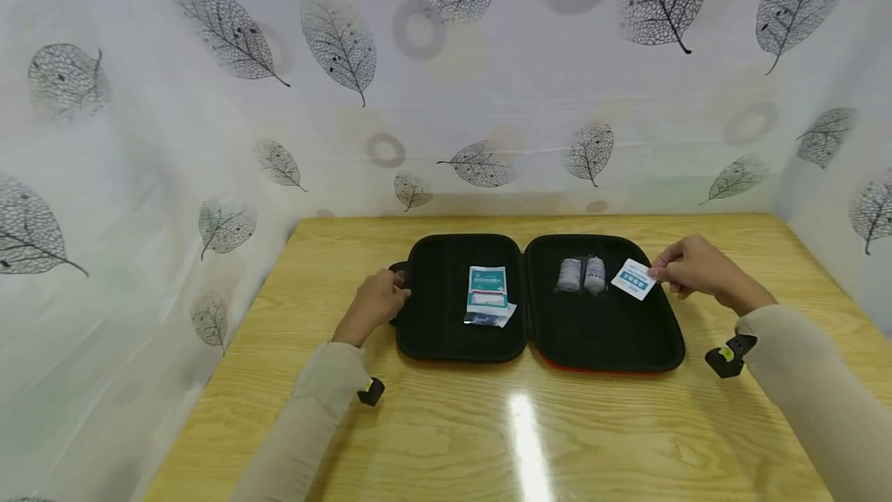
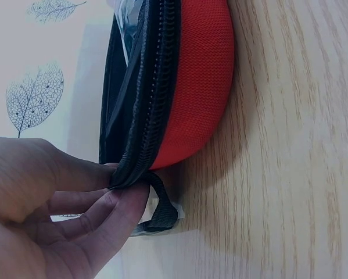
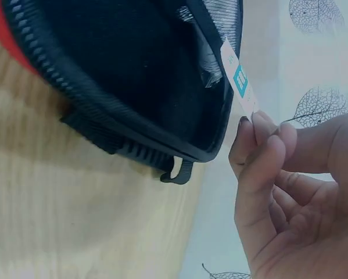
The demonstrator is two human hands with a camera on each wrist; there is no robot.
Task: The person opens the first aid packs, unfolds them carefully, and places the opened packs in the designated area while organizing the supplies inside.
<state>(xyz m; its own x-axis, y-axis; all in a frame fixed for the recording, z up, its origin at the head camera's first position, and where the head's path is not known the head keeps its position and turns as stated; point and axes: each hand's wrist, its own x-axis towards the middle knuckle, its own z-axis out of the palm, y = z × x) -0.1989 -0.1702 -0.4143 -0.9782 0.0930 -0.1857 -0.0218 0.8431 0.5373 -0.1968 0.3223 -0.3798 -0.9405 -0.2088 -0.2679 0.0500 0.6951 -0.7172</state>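
A red zippered case (image 1: 446, 331) with a black lining lies unfolded on the table, both halves facing up. My left hand (image 1: 379, 298) pinches the zippered rim of its left half, beside a black strap (image 2: 162, 212). Between thumb and fingertips, my right hand (image 1: 700, 269) holds a small white and teal packet (image 1: 634, 279) by one corner, above the right half. Two wrapped white rolls (image 1: 570, 275) sit at the back of that right half. In the left half lie a teal and white packet (image 1: 488, 285) and other flat sachets partly beneath it.
The wooden table (image 1: 446, 432) extends in front of the case and to both sides. A pale curtain with leaf prints (image 1: 481, 99) hangs behind and at the sides. Outside the case's right half are a black handle and a small loop (image 3: 182, 171).
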